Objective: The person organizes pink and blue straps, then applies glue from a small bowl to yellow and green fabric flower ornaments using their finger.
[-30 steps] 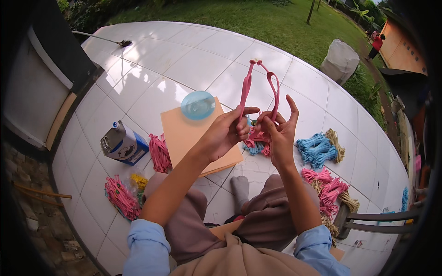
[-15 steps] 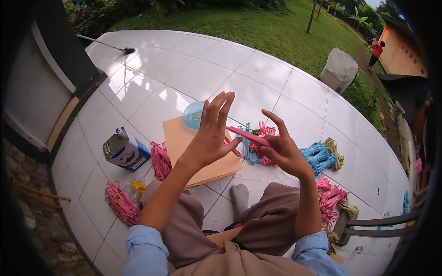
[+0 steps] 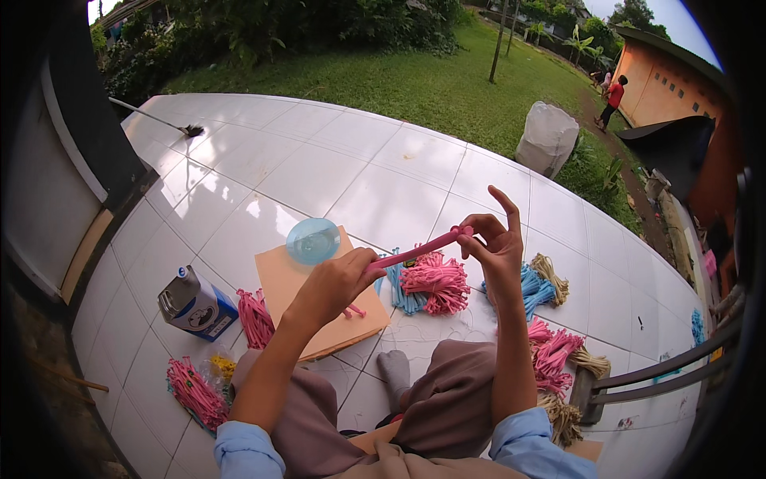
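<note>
A thin pink strap (image 3: 419, 251) is stretched slantwise between my hands, above the floor in front of my knees. My left hand (image 3: 331, 289) is closed around its lower left end. At the upper right end my right hand (image 3: 496, 249) pinches a small knot or loop between thumb and fingers, with the index finger raised. Under my left hand lies a stack of brown card sheets (image 3: 279, 275), with a pale blue bowl (image 3: 313, 241) on its far part and a few short pink straps. Beyond my hands lie a pink bundle of straps (image 3: 435, 286) and a blue one (image 3: 538, 289).
A blue and white metal can (image 3: 199, 307) stands at left, near pink bundles (image 3: 195, 391). More pink bundles (image 3: 554, 351) and beige ones (image 3: 562, 419) lie at right, beside a dark chair (image 3: 662, 371). A white sack (image 3: 548, 137) and a distant person (image 3: 613, 100) are on the grass.
My left hand has gone from spread fingers to closed around the strap's left end. My right hand has turned, and the strap now slants up to the right. The view has tilted up.
</note>
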{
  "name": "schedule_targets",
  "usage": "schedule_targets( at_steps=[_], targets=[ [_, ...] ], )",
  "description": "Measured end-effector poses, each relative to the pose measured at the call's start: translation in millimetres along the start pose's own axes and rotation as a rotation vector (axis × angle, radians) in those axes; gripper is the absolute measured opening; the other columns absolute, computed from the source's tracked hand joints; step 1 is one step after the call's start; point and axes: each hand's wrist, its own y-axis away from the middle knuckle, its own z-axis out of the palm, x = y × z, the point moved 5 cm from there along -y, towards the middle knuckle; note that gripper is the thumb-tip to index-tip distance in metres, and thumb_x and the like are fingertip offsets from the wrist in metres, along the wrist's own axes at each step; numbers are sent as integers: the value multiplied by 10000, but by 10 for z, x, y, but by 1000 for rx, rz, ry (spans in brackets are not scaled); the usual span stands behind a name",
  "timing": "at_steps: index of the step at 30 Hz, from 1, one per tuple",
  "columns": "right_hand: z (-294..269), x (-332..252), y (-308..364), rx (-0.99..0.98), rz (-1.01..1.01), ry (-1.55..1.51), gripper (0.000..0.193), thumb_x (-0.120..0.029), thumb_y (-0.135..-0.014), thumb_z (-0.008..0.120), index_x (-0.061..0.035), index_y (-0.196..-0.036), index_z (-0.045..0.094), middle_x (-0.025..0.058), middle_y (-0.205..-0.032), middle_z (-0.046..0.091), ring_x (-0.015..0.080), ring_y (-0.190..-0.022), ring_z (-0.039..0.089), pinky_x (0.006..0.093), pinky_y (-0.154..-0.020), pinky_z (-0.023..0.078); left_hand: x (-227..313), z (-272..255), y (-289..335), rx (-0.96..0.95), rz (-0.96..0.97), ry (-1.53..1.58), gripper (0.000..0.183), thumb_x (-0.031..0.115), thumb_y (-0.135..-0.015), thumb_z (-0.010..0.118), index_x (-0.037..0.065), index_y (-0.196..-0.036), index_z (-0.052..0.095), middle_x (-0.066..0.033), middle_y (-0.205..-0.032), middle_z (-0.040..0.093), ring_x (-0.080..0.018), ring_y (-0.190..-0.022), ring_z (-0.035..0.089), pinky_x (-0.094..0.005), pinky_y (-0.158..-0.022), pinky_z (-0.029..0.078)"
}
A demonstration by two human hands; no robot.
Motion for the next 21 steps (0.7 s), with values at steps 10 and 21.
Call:
schedule_targets(
  at_steps=[10,21],
  targets=[
    [642,545,318,33,328,-363,749,-220,-922,516,-89,-1401,-45,194,-1367,370,243,-1179,456,367,-1001,355,86,291,-38,416,-121,392,325,236,-988,348,26,-1075,580,-55,-715,439,-126,-631,444,-271,-553,376],
    [469,323,7,16,254,-196,440,-250,-994,346,-74,-1390,270,10,-674,501,75,-463,438,197,-448,381,396,-14,17,658,-23,288,508,341,-951,310,29,-1351,331,-119,-1154,356,-219,-1037,333,-351,-885,295]
  ],
)
